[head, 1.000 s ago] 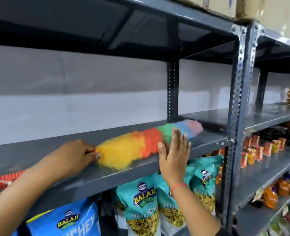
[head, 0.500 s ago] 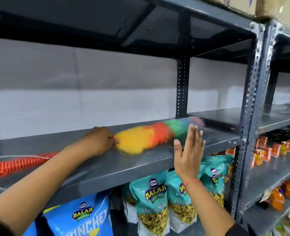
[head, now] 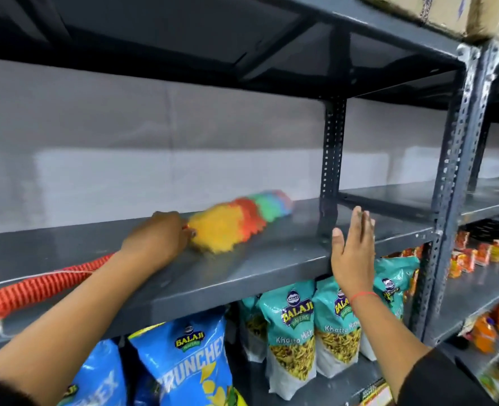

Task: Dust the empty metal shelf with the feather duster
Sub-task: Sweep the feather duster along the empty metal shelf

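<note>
A grey metal shelf (head: 242,268) runs across the middle of the view with nothing stored on it. On it lies a feather duster (head: 236,221) with a fluffy yellow, orange, green and blue head and a ribbed red handle trailing left. My left hand (head: 157,238) grips the duster just behind the yellow part and presses it onto the shelf near the back wall. My right hand (head: 352,253) is raised flat, fingers together and pointing up, in front of the shelf's front edge, holding nothing.
A perforated upright post (head: 331,171) stands right of the duster's tip, a second post (head: 453,186) at the front right. Teal snack bags (head: 295,332) and blue bags (head: 195,356) hang below. Small packets (head: 482,253) fill the right shelves. A cardboard box (head: 447,13) sits on top.
My left hand has pushed the duster further back toward the wall and slightly right along the shelf. My right hand has stayed raised and open by the front edge.
</note>
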`<state>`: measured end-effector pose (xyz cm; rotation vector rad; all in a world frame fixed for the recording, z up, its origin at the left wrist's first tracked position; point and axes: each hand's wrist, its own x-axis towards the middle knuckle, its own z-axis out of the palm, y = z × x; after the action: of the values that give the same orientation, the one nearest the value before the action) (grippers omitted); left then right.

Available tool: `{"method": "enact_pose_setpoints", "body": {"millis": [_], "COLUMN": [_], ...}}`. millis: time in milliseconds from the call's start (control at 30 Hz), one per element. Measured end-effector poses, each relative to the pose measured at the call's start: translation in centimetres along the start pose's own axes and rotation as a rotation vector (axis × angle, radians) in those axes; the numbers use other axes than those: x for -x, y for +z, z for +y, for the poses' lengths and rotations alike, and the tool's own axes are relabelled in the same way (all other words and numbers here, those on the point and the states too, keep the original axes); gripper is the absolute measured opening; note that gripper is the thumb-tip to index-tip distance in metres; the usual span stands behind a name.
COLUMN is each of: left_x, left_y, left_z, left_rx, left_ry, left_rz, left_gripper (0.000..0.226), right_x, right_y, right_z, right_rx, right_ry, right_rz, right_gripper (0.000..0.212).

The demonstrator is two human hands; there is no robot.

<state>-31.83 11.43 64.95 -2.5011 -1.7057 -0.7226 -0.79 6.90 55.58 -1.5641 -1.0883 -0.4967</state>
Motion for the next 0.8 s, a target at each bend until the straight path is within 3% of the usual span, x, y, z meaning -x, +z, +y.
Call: {"method": "enact_pose_setpoints", "body": {"millis": [133,233,300,367,433,533,600,700,733,767,800], "left_x": [1.4,4.0,4.8,4.7,4.6,5.2,6.8,9.7,10.5,11.1,11.5], "left_y": [-1.7,-4.0,-4.6,-4.7,-4.9,-5.7,-6.7,-8.3,-8.5,-8.8,-9.0], "left_z": [-2.7,-4.9,-6.3,-7.7,-8.4,-9.4,-10.0,-9.2,-9.0,-9.0,-9.3], "left_rx": [0.198,0.277,0.177,0.02,-0.092,-0.035,0.115,0.226,0.19,0.111,0.024], "left_ry": [0.072,0.192,0.166,0.101,0.01,-0.084,-0.034,0.039,0.018,0.0,-0.048], "left_rz": [0.038,-0.232,-0.318,-0.222,-0.052,0.187,0.235,0.072,-0.014,-0.077,-0.112], "left_gripper": [0.025,0.024,0.024,0.037,0.034,0.032,0.024,0.035,0.02,0.02,0.045], "right_x": [1.1,2.2,2.7,2.6,2.6,2.6,2.6,2.6,2.6,2.6,2.6], "right_y": [1.1,2.5,3.2,3.2,3.1,3.1,3.1,3.0,2.9,2.9,2.9], "right_z": [-6.2,-10.9,-11.9,-11.8,-11.6,-11.8,-11.8,-11.8,-11.8,-11.9,-11.9], "right_rx": [-0.16,-0.214,-0.126,-0.099,-0.09,-0.096,-0.1,-0.105,-0.11,-0.12,-0.131], "right_ry": [-0.106,-0.266,-0.375,-0.374,-0.36,-0.34,-0.337,-0.35,-0.359,-0.364,-0.364], "right_rz": [0.049,0.023,0.0,-0.011,-0.013,-0.05,-0.054,-0.045,-0.045,-0.053,-0.065], "right_gripper": [0.072,0.073,0.071,0.071,0.073,0.074,0.075,0.075,0.075,0.075,0.075]}}
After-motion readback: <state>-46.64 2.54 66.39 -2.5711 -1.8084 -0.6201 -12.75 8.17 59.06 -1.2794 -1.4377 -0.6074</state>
